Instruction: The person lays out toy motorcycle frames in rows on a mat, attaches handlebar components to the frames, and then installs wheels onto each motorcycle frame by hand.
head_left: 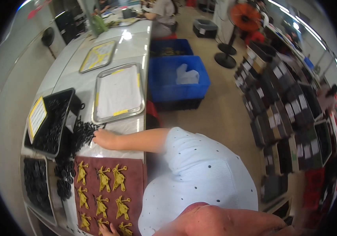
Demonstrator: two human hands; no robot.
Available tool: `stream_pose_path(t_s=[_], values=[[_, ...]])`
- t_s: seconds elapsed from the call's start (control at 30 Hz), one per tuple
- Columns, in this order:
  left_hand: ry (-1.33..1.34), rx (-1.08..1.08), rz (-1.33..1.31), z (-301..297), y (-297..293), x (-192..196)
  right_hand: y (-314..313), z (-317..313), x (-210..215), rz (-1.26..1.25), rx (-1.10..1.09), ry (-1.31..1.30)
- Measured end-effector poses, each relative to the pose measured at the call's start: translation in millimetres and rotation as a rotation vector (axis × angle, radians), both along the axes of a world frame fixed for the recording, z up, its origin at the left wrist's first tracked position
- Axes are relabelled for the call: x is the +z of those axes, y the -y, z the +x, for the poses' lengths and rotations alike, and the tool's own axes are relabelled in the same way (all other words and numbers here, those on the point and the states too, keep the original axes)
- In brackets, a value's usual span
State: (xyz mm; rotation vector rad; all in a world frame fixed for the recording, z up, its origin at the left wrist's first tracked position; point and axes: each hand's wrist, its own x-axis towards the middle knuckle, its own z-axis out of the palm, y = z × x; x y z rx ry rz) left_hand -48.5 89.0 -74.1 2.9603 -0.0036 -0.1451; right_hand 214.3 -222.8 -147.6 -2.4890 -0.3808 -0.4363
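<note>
My right hand [104, 139] reaches to a loose pile of small black parts [82, 133] on the white table. Its fingers are drawn together at the pile's edge; what lies between them is too small to make out. My left hand [108, 230] is at the lower edge, partly cut off, its visible fingers apart beside a mustard-yellow part in the nearest row. Several such yellow pieces [119, 177], irregular with a round loop at one end, lie in rows on a reddish-brown cloth [134, 165]. Small dark bits show beside some of them.
A black bin [69, 114] full of black parts stands beyond the pile, a yellow-edged card on it. Beside the cloth are round black parts [63, 185] and a tray [50, 188]. Metal trays [142, 108] lie farther along. Blue crates [200, 92] stand on the floor.
</note>
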Motion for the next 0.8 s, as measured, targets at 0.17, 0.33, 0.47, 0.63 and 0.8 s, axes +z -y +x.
stream_pose_path(t_s=[0.17, 0.33, 0.47, 0.63, 0.8], values=[[-0.016, -0.057, 0.018, 15.8, 3.1, 28.6, 24.0, 1.3, 20.4, -0.083, -0.022, 0.186], [0.040, -0.050, 0.122, 24.4, -4.8, 28.2, 5.5, 7.8, 33.0, 0.195, 0.005, 0.116], [0.149, -0.232, -0.136, 13.8, 44.5, 26.4, 8.4, 2.7, 44.5, 0.786, 0.290, -0.436], [0.169, -0.372, -0.258, 28.4, 104.5, 33.1, 33.8, -38.5, 68.5, 0.908, 0.374, -0.800], [0.093, -0.400, -0.262, 23.9, 117.7, 24.3, 40.7, -55.6, 61.9, 0.847, 0.408, -0.986]])
